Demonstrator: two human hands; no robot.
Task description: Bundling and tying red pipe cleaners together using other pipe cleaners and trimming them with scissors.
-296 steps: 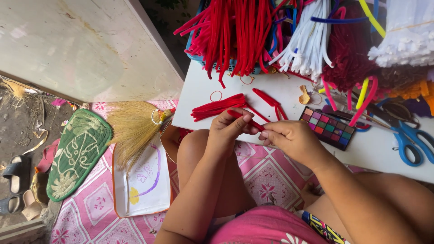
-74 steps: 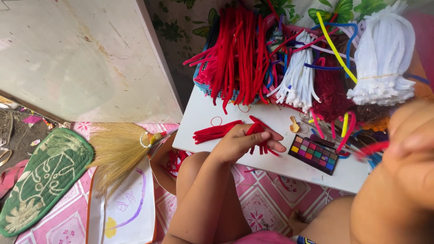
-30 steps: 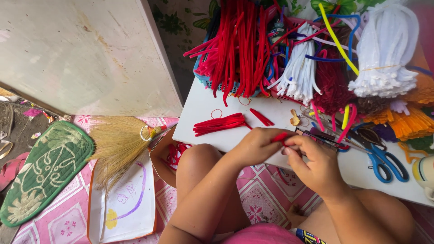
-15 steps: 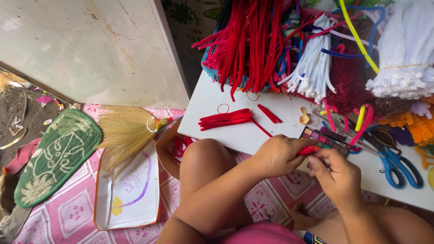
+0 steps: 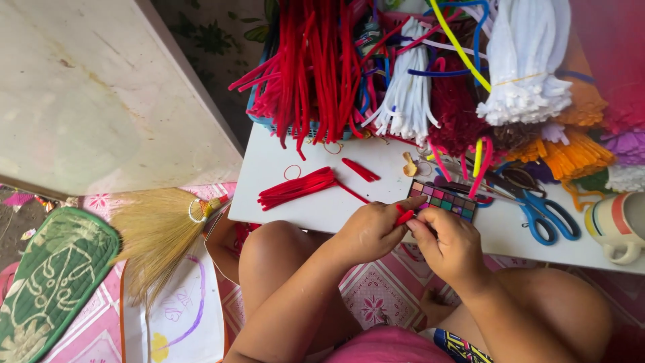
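Between both hands — red pipe cleaner, mostly hidden.

Home craft corner: pipe-cleaner bundles, broom.

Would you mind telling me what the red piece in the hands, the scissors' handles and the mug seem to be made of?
Red piece: fuzzy chenille stem, likely fibre over wire; matte, bends between left hand and right hand.
Scissors' handles: blue plastic, smooth, slightly shiny.
Mug: probably glazed ceramic; glossy cream with coloured stripes.
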